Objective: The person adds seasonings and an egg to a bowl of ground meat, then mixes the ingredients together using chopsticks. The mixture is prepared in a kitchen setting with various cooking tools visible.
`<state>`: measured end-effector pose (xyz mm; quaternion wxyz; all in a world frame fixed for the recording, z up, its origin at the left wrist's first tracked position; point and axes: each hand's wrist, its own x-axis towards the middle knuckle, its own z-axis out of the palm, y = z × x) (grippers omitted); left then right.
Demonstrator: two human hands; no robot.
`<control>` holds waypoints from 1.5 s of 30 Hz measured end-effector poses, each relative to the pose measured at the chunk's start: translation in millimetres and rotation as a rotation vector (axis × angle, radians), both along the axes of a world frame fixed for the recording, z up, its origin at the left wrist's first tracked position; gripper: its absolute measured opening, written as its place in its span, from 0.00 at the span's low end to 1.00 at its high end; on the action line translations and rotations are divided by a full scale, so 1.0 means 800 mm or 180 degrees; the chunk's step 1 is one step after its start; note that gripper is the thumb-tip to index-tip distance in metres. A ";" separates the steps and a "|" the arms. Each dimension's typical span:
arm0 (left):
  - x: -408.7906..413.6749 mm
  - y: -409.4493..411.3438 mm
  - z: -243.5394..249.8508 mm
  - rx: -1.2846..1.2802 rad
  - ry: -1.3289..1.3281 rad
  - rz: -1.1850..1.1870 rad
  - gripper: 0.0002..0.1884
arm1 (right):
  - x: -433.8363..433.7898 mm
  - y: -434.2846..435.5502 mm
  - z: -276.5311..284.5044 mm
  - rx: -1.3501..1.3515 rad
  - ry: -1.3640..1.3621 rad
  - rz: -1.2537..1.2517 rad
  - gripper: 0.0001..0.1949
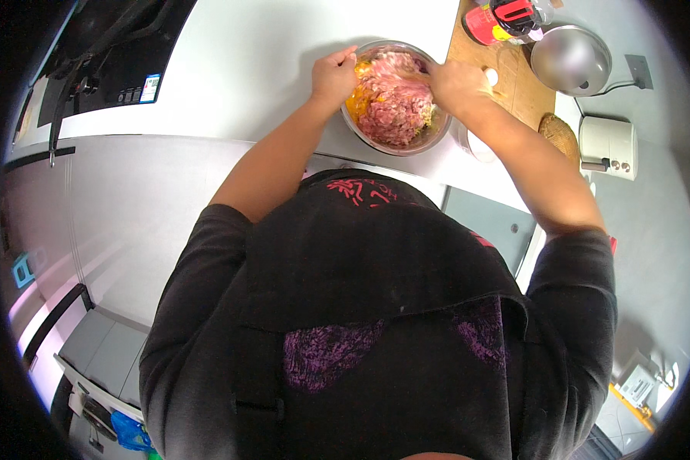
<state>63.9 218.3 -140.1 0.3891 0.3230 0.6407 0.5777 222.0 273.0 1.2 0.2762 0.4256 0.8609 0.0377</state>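
A round metal bowl [399, 152] stands on the white counter in front of me. It holds pink minced meat [394, 109], with yellow egg [357, 102] along its left side and some pale chopped bits at the lower right. My left hand [334, 77] grips the bowl's left rim, thumb towards the inside. At the right rim is my right hand [459, 86], its fingers closed and slightly blurred; what it holds, if anything, is hidden. The upper part of the meat is blurred.
A wooden board [517, 95] lies to the right, bearing an eggshell [490, 76] and a red-labelled container [483, 26]. Beyond are a metal bowl [572, 60], a woven basket [559, 135] and a cream toaster [608, 146]. A white dish [479, 148] sits by my right forearm. A black cooktop [115, 63] is at left.
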 end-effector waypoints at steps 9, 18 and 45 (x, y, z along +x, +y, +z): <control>-0.001 0.003 -0.009 -0.0060 0.0157 0.0094 0.12 | -0.045 -0.037 0.003 -0.0443 -0.0103 0.0169 0.14; -0.003 -0.005 0.006 -0.0258 -0.0051 0.0171 0.13 | -0.038 -0.061 0.012 -0.0545 -0.0448 0.0344 0.12; -0.016 -0.014 -0.003 -0.0214 0.0510 0.0172 0.14 | -0.033 -0.010 0.024 -0.0349 -0.0221 -0.0079 0.14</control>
